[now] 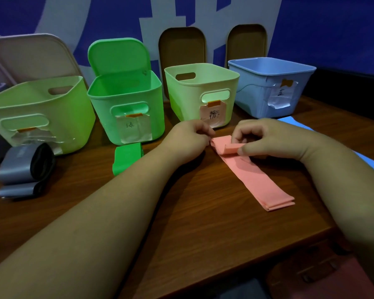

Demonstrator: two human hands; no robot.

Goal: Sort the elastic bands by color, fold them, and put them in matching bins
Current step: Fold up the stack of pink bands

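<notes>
Both hands on the long flat salmon-pink elastic band. It lies diagonally on the brown wood-grain table, far end just in front of the pale yellow-green plastic bin w/ pink paper label. Left hand pinches the far-end corner. Right hand has thumb & fingers curled round the turned-over flap. Looks like the first fold, so task is early: bright green band & grey looped band lie outside the bins too. Risks, imo: stretchy material springs open if either pinch slackens; flap skews vs. strip edges, giving a lopsided fold; bin colour doesn't match label colour, so a misdrop is poss.
</notes>
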